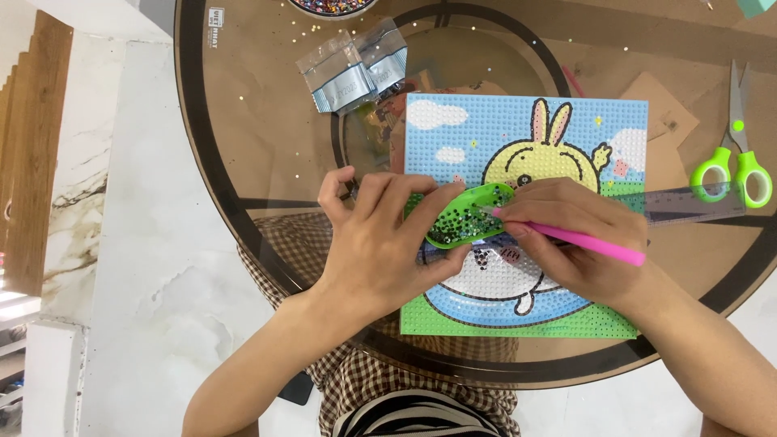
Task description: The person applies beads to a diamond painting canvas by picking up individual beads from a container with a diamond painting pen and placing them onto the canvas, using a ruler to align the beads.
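Glossy oval tray [465, 217], perhaps plastic.

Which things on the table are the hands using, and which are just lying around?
In use:
left hand holding the green tray of tiny beads
right hand holding the pink pen
bunny picture

Lying about:
green scissors
clear ruler
small plastic bags

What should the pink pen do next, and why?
Probably press the pen tip down onto one bead in the green tray. The right hand already has the tip inside the tray among the loose dark beads, and the left hand steadies the tray over the rabbit picture. Whether a bead already sits on the tip cannot be told.
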